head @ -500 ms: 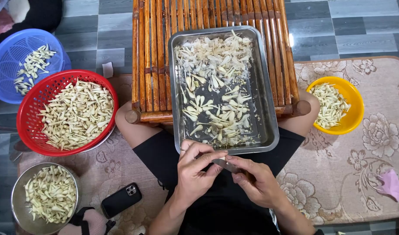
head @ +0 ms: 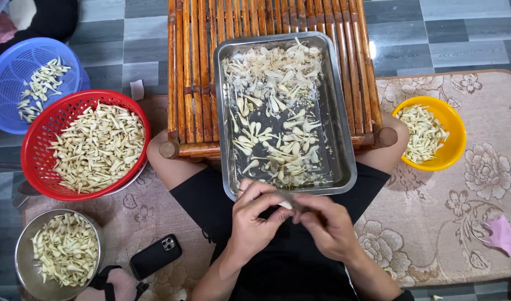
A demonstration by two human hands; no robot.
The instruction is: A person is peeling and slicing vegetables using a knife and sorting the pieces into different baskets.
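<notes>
My left hand (head: 257, 219) and my right hand (head: 326, 222) meet over my lap, just below the near rim of a steel tray (head: 343, 139). Both pinch one small pale flower bud (head: 287, 205) between their fingertips. The tray holds several pale buds and loose petals and rests on a low bamboo stool (head: 191, 67) in front of me. My knees show on either side under the stool.
At left stand a red basket (head: 30, 145) of buds, a blue basket (head: 5, 78) with fewer, and a steel bowl (head: 22, 245) of buds. A yellow bowl (head: 456, 131) of buds sits at right. A black phone (head: 154, 256) and a pink cloth (head: 499, 234) lie on the floral mat (head: 433, 245).
Both hands stay together over my lap; the fingers have shifted slightly around the bud. Nothing else has moved.
</notes>
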